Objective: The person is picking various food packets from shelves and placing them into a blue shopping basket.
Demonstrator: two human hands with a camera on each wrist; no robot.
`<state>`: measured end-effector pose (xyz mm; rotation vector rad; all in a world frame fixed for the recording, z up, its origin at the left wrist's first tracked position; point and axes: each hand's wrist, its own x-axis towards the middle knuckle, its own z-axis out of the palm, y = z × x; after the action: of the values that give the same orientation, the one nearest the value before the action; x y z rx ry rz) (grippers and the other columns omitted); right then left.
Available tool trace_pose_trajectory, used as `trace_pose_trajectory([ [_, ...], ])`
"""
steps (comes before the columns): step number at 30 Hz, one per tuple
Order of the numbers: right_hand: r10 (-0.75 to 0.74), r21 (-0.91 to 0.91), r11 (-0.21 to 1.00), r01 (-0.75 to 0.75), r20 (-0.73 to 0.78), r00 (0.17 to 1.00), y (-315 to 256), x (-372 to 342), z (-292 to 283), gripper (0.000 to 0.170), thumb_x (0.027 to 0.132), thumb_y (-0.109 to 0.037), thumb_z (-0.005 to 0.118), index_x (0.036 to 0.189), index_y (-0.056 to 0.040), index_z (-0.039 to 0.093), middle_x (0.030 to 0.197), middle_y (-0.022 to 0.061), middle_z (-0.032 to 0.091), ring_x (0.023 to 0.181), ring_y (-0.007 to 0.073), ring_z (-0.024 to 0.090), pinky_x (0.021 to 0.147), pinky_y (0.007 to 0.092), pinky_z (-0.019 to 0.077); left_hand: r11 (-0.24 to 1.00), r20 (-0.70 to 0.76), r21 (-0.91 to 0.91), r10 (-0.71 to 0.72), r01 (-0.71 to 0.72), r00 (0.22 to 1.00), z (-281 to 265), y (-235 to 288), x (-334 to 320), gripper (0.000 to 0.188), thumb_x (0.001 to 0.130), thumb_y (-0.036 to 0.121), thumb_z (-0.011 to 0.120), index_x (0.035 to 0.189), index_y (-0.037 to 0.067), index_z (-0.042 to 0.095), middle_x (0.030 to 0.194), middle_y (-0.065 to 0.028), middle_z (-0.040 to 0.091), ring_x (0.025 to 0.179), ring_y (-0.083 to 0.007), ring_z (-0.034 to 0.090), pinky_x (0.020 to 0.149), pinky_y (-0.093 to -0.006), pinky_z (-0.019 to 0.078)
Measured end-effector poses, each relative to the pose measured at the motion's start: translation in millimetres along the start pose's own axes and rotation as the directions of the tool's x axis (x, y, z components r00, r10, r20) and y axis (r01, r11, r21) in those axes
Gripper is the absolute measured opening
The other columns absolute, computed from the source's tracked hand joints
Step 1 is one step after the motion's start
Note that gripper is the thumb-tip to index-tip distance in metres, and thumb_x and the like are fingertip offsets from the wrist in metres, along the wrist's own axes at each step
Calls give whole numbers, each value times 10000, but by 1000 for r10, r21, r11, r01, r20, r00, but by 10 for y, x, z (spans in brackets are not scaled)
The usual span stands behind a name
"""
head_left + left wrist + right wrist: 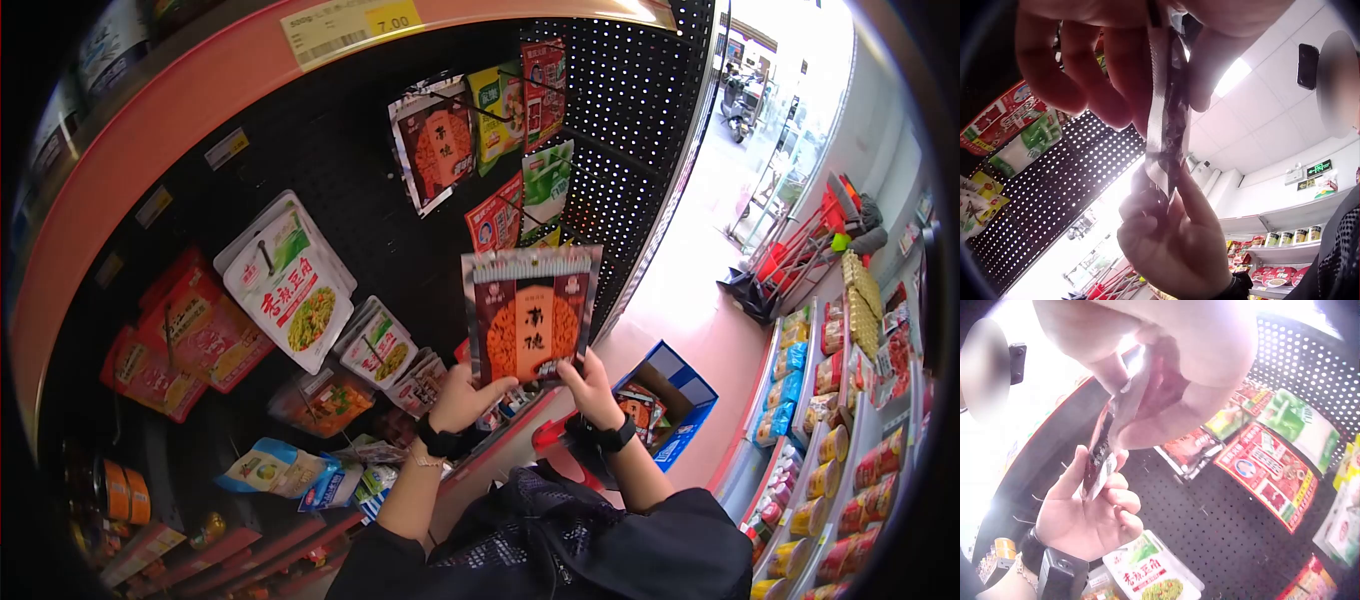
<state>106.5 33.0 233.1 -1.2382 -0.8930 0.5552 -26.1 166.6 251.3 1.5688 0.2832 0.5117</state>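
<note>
A flat seasoning packet (533,310), dark red and orange with a clear top strip, is held upright in front of the pegboard, its printed face visible in the head view. My left hand (465,402) pinches its lower left corner, thumb across the front. At the lower right corner my right hand (592,392) grips it the same way. The left wrist view shows the packet (1169,119) edge-on between both hands. A matching packet (437,145) hangs on a hook behind, beside yellow and red pouches (495,112).
A blue box (690,385) with several similar packets stands on the floor at right. White dried-tofu pouches (290,285) and red packs (195,330) hang at left. Opposite runs a shelf (790,450) of cups and snacks. Brooms and dustpans (790,255) lean by the bright doorway.
</note>
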Motion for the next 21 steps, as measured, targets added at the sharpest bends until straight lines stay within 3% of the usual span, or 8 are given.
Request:
trace_pose_trajectory([
  [1,23,102,995,-24,6,1000,-130,99,10,271,802,-102,457,1038,24,412,920,48,523,817,80,471,701,220,397,1000,5,-2,-2,2,1000,6,102,70,195,712,89,592,867,-22,552,764,-27,593,655,-64,526,595,-206,418],
  [3,-67,83,994,67,-8,998,-215,326,-30,271,803,-107,461,1037,17,407,907,41,523,778,70,483,648,198,415,1000,-22,9,13,-13,1000,17,355,225,206,715,98,591,875,-23,549,770,-31,593,658,-69,527,601,-210,420],
  [7,-42,160,986,42,-3,999,-422,679,-77,274,804,-90,454,1047,22,399,921,49,521,807,81,484,700,209,409,997,-43,-20,72,-73,996,-16,496,535,191,732,97,574,874,-27,548,777,-52,593,626,-64,527,552,-202,416],
  [9,-180,209,961,181,-26,983,-487,858,-61,274,804,-87,456,1046,26,399,928,52,523,805,84,487,704,211,403,991,-51,-63,117,-120,992,2,591,657,195,734,107,576,871,-30,555,775,-59,593,616,-56,523,530,-195,408],
  [11,-228,184,955,234,-55,972,-523,960,-64,269,805,-104,460,1034,26,408,917,55,528,779,83,496,679,211,408,987,-84,17,161,-160,983,-12,649,748,204,735,119,580,862,-39,561,771,-62,593,621,-55,522,537,-193,407],
  [13,-144,176,973,149,-43,989,-520,1023,-90,255,807,-121,461,1013,26,420,895,54,533,775,83,495,676,215,405,986,-98,13,168,-168,981,14,740,782,212,734,129,584,850,-47,564,773,-68,591,644,-55,520,553,-189,405],
  [18,-175,163,970,181,-47,983,-512,1116,-86,240,806,-142,470,978,21,434,857,41,537,745,70,494,652,201,404,990,-139,13,140,-139,980,-1,758,820,216,739,129,580,864,-46,559,793,-55,584,684,-52,509,593,-195,398],
  [21,-89,173,981,92,-25,996,-524,1139,-76,241,808,-138,468,988,18,432,848,31,540,728,55,496,629,181,405,990,-102,31,141,-138,985,-40,761,859,216,743,135,576,872,-37,559,791,-30,577,683,-42,489,614,-195,390],
])
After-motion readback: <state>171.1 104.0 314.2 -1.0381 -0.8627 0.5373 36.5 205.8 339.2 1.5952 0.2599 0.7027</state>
